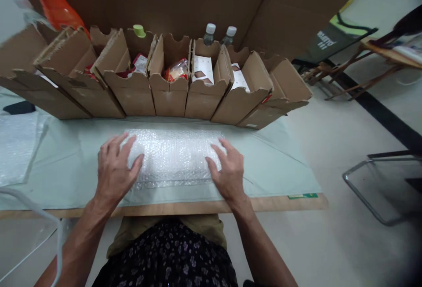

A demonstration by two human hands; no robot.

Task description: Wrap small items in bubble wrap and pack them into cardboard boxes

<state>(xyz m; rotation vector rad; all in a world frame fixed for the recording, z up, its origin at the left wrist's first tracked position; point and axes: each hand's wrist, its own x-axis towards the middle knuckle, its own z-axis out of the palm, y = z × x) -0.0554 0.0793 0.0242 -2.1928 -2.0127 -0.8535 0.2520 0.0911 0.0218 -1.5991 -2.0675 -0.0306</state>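
A sheet of clear bubble wrap [174, 155] lies flat on the pale green cloth in front of me. At its left end is my left hand [117, 164], fingers spread and thumb pointing inward. My right hand [227, 168] is at the opposite end, its fingers apart in the same way. Both hands touch or hover just over the sheet's ends; which of the two I cannot tell. Neither one grips anything.
Behind the sheet runs a row of cardboard bins [169, 98] holding packets and boxes. An orange bottle [57, 3] and two clear bottles [209, 36] stand behind them. More bubble wrap [16, 146] lies at left. A metal frame [359, 190] stands right.
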